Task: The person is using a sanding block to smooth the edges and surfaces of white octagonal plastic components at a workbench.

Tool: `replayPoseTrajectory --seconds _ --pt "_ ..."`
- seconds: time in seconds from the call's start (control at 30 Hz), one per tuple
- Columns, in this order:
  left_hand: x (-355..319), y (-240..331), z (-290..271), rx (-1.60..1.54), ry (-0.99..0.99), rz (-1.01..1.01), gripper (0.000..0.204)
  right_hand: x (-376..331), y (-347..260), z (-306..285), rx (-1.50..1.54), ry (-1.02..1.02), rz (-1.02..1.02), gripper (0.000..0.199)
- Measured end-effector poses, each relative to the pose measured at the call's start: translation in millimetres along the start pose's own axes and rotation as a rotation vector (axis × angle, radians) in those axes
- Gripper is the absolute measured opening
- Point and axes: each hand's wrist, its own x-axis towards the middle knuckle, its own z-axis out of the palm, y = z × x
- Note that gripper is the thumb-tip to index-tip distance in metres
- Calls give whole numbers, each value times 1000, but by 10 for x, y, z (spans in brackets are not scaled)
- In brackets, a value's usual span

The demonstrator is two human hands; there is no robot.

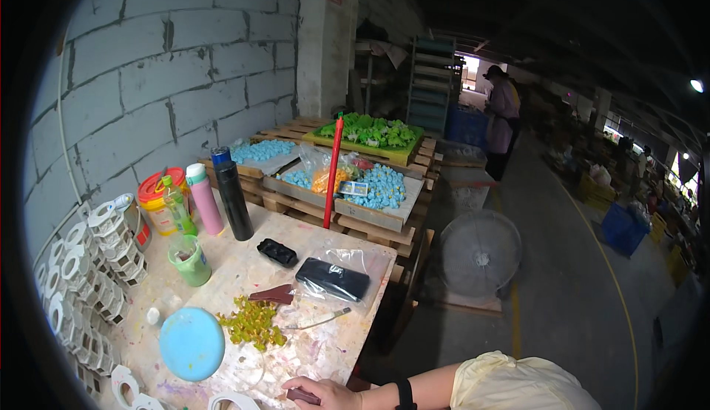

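Observation:
My right hand (319,394) lies at the table's front edge, its fingers closed round a small dark maroon piece (302,395). A black band circles the wrist below a cream sleeve. My left hand is out of view. Left of the right hand is a white part with a round hole (232,401), cut off by the lower edge. Farther up the stained table (296,362) sit a round blue disc (191,343) and a heap of small yellow-green pieces (251,324). Beside the heap are a flat maroon piece (274,294) and a thin brush (319,318).
Stacked white holed parts (81,277) line the left side. Behind are a green cup (190,262), a black bottle (235,201), a pink bottle (205,199) and a black bagged object (333,279). Pallets hold blue pieces (381,186). A fan (481,254) and a person (503,114) are beyond.

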Motion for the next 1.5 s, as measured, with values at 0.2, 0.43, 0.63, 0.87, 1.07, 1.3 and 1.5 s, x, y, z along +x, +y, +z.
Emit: replayPoseTrajectory --seconds 0.2,0.43,0.63,0.87,1.07,1.3,1.5 --pt "-40 -22 -47 -14 -6 -30 14 57 9 82 10 -49 -49 36" --pt "-20 7 -14 -27 -48 -43 13 64 -141 -10 54 -73 -5 37" --pt "-229 -328 -124 43 -30 -158 14 81 -199 -8 60 -78 -14 37" --pt "-16 -31 21 28 -70 -18 15 42 -143 -60 50 -59 0 37" --pt "-2 64 -138 84 -45 -1 17 76 -239 26 70 -68 -39 38" --pt "-169 -303 -64 7 -8 -103 19 70 -206 -31 50 -87 -2 38" --pt "-1 2 33 17 -68 36 18 61 -119 -22 56 -79 -6 38"
